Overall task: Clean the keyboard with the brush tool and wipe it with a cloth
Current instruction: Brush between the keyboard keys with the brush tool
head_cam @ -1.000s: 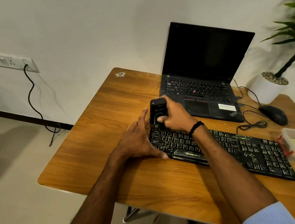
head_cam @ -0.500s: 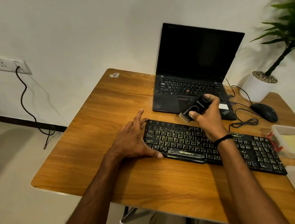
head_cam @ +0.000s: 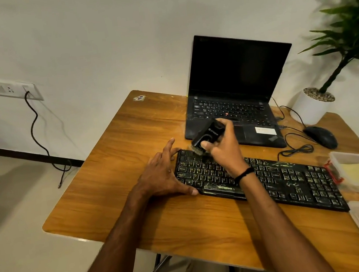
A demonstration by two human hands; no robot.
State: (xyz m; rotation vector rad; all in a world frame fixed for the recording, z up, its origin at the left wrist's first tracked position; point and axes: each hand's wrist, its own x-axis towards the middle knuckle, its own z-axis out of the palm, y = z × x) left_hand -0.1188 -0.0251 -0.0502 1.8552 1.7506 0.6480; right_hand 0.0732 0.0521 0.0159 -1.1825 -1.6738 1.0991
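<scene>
With brush tool (head_cam: pixel 207 137) gripped in right hand (head_cam: pixel 223 150), fingers curled tight round its black body, bristles down on top-left key rows of keyboard (head_cam: pixel 272 178), mid-frame. Left hand (head_cam: pixel 162 176) flat and spread, holding nothing, thumb against keyboard's front left corner, fingertips near its back corner. Keyboard lying diagonally on wooden desk (head_cam: pixel 118 167), just in front of open laptop (head_cam: pixel 235 95). Mouse (head_cam: pixel 321 137) right of laptop. Cloth not identifiable
</scene>
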